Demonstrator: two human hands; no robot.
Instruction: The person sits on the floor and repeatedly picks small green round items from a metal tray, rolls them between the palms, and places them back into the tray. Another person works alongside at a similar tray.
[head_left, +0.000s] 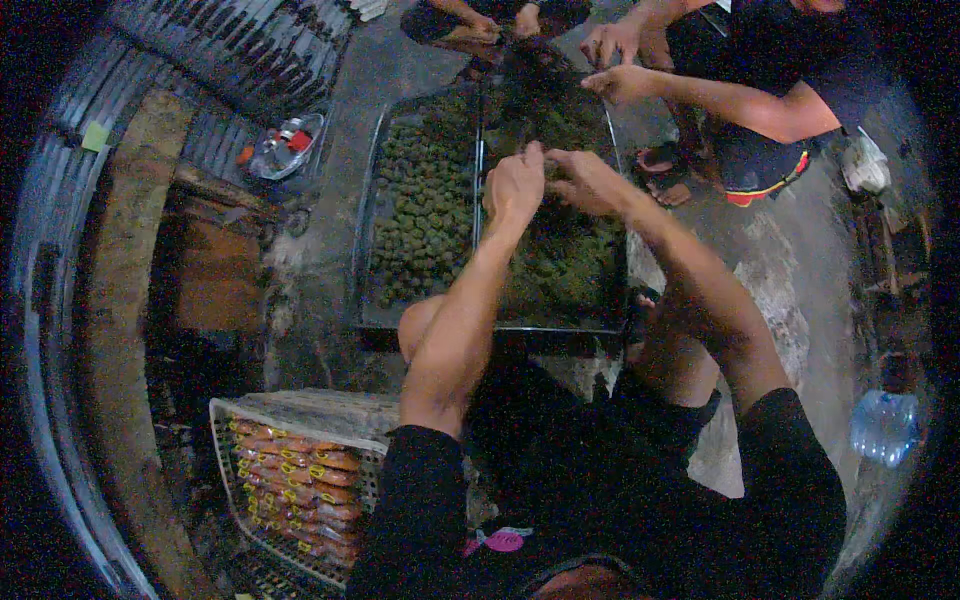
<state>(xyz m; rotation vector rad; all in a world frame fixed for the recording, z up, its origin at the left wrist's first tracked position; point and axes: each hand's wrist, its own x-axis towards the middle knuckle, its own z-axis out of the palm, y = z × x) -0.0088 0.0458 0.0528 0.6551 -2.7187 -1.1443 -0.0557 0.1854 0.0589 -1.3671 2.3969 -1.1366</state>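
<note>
Two metal-rimmed trays stand side by side before me. The left tray (365, 225) holds many small round greenish-brown lumps (424, 210); the right tray (562, 330) holds a loose, dark green, leafy-looking mass (562, 262). My left hand (516, 184) is over the inner edge of the right tray, its fingers bunched together. Close beside it, my right hand (589, 180) is above the same mass with bent fingers. The picture is dim and blurred, so whether anything small is between the fingertips of either hand cannot be told.
Two people's hands (619, 60) (502, 26) are near the trays' far end. A plastic crate (300, 397) with bagged orange-brown goods (300, 480) stands at lower left. A clear bowl (289, 146) with red items lies at upper left, a large plastic bottle (886, 427) at right.
</note>
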